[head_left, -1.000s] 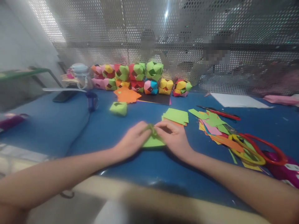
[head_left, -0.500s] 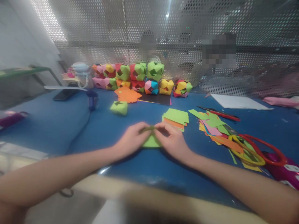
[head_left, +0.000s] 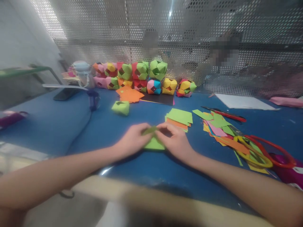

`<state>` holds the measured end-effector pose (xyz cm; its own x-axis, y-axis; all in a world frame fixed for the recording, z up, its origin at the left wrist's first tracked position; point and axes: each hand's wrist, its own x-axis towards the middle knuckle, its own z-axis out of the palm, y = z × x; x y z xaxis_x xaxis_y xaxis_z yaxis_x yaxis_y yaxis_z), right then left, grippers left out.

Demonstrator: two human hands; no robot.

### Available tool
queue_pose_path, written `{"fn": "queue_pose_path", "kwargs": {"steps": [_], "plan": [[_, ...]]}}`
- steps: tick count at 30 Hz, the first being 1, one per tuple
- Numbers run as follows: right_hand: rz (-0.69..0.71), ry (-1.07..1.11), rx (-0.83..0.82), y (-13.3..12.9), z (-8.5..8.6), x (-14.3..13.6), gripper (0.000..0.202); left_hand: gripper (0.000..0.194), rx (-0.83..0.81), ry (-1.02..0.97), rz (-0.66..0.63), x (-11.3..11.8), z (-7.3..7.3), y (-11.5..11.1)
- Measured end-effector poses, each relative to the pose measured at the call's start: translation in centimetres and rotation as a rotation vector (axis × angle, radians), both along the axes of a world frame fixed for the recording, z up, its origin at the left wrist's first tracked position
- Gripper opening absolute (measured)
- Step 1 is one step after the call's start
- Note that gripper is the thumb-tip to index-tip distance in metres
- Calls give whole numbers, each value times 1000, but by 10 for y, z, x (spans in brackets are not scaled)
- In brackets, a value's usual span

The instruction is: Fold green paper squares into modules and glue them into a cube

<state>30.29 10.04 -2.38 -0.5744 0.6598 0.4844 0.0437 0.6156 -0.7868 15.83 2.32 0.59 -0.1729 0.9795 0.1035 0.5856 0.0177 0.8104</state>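
At the far left of the blue surface [head_left: 47,126] lies a purple case [head_left: 10,121], partly cut off by the edge of the view. Farther back are a dark phone [head_left: 65,94], a pale cup [head_left: 81,70] with a strap, and a dark blue object [head_left: 93,99] with a thin cord running toward the near edge.

Along the back, folded paper balls [head_left: 141,72] in mixed colours stand two high, with single ones at the right end. In front of them sit a green paper ball [head_left: 121,108], on its own, and a pile of orange paper [head_left: 129,95].

The left hand [head_left: 132,140] pinches the far edge of the green sheet [head_left: 154,145] between thumb and fingers. The sheet is near the front middle, between both hands; its fold is blurred. The right hand [head_left: 177,140] pinches the same edge, its fingertips close to the left hand's.

Just beyond the right hand is a stack of green and orange paper [head_left: 181,116]. Farther right come loose scraps [head_left: 219,121], a red-handled tool [head_left: 233,117], a white sheet [head_left: 246,102], yellow scissor handles [head_left: 262,161], red scissor handles [head_left: 282,153] and a purple pouch [head_left: 287,175].
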Motion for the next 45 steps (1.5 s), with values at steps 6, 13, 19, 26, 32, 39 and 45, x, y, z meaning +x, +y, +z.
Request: {"fn": "queue_pose_path", "kwargs": {"steps": [6,13,19,26,32,39,45], "plan": [[66,3,99,2,-2,1,7,13,-37,1,4,-3,-2,1],[136,50,251,-1,-3,4,20,15,-81,-78,-73,-6,3,1],[120,43,255,-2,0,4,15,19,-105,-84,-104,-10,5,0],[73,-4,156,0,1,4,11,24,-137,34,-122,-9,3,-1],[139,57,309,1,-2,6,14,24,-156,39,-123,-9,5,-1],[137,1,483,1,-4,6,28,26,-180,-18,-125,-14,6,1],[129,-67,485,0,-2,9,34,27,-172,-93,-121,-15,7,1]]}}
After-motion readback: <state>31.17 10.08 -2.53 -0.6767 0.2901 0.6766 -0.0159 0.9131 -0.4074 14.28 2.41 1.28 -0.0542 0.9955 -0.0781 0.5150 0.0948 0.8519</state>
